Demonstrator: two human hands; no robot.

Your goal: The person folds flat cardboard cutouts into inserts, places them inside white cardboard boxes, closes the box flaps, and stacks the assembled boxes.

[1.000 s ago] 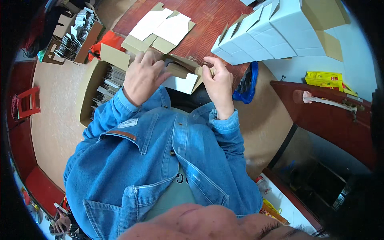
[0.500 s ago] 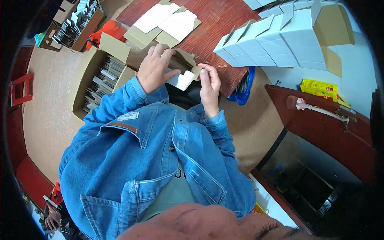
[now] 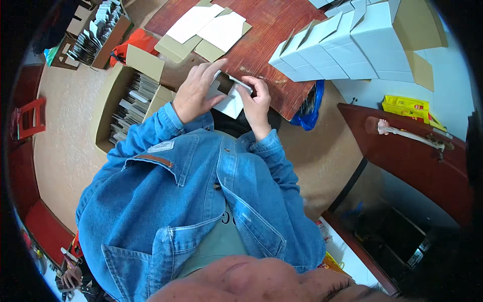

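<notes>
Between my hands is a small white cardboard box (image 3: 230, 106) with a brown inside, its open part facing up and away from me. My left hand (image 3: 195, 93) is wrapped along its left side, thumb low on the near white panel. At the right side, my right hand (image 3: 258, 103) grips the box, its thumb pressed at the inner edge and its fingers bent over the far rim. Part of the box is hidden by the fingers. It is held over my lap, at the near edge of the red wooden table (image 3: 266, 45).
Flat white-and-brown box blanks (image 3: 216, 30) lie on the table. A row of white boxes (image 3: 347, 48) stands at the right. A carton (image 3: 103, 121) packed with flat cardboard pieces is at my left, with another filled box (image 3: 110, 38) behind. A blue bag (image 3: 305, 121) hangs by the table corner.
My right hand has shifted slightly left, its thumb now pressing inside the box edge. The box's flaps have been folded in, giving it a squarer rim. My left fingers have straightened somewhat.
</notes>
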